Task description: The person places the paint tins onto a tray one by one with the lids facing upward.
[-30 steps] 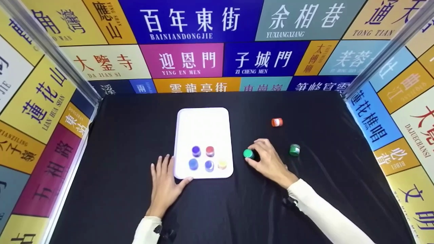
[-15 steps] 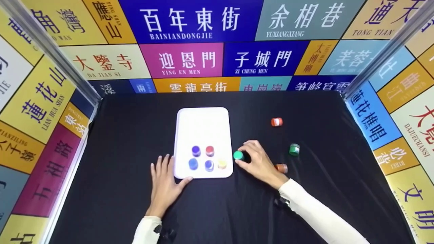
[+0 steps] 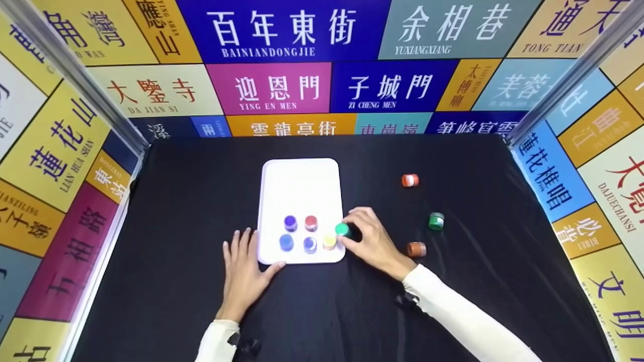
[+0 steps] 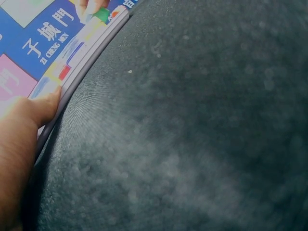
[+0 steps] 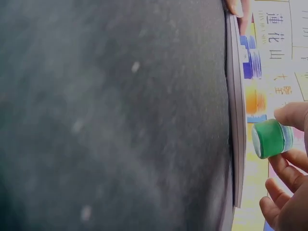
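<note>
My right hand [image 3: 372,240] pinches a small green paint jar [image 5: 269,138] between thumb and fingers, held at the right edge of a white tray [image 3: 302,188]. In the right wrist view the jar is off the surface, beside the tray's rim. On the tray's near half stand several jars: purple [image 3: 290,223], red [image 3: 311,223], blue [image 3: 286,242], dark blue [image 3: 310,245] and yellow [image 3: 329,242]. My left hand [image 3: 245,274] lies with straight fingers along the tray's left near corner, its thumb [image 4: 48,103] touching the near edge.
Right of the tray, on the black cloth [image 3: 201,176], lie an orange-red jar [image 3: 410,180], another green jar [image 3: 436,221] and a brown-orange jar [image 3: 416,249]. Panels printed with large characters [image 3: 282,32] enclose the back and sides.
My right hand has carried the green jar leftward from the cloth to the tray's right edge, uncovering the brown-orange jar. The left hand stays where it was.
</note>
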The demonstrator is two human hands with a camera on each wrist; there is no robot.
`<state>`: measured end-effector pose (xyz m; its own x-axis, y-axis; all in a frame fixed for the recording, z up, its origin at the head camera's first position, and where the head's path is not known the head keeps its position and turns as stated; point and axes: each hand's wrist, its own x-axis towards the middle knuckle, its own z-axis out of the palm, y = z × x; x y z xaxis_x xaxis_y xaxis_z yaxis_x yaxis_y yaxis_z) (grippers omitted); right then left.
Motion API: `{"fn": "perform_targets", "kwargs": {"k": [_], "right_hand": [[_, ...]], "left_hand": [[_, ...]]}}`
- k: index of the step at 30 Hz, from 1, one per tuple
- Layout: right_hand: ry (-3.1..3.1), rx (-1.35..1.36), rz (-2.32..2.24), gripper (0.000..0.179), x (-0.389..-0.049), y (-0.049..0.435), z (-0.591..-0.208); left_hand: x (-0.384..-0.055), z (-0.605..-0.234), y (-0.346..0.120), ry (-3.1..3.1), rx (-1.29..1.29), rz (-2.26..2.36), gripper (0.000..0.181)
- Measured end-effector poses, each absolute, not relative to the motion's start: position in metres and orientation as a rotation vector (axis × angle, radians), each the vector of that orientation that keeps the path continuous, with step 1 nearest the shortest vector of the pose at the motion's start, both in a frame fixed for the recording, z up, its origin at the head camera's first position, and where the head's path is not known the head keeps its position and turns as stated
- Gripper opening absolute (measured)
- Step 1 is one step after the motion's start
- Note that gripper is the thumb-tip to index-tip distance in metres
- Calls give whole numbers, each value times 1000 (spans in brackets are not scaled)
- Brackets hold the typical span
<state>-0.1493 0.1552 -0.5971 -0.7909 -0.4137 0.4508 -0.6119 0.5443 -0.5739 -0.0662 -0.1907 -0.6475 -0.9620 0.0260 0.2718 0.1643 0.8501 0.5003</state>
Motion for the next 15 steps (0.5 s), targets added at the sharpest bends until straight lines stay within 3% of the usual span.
{"fn": "perform_targets", "kwargs": {"k": [15], "right_hand": [[-2565, 762, 1251, 34, -158, 132, -603]], "left_hand": [[-66, -649, -191, -2751, -162, -776, 107]]}}
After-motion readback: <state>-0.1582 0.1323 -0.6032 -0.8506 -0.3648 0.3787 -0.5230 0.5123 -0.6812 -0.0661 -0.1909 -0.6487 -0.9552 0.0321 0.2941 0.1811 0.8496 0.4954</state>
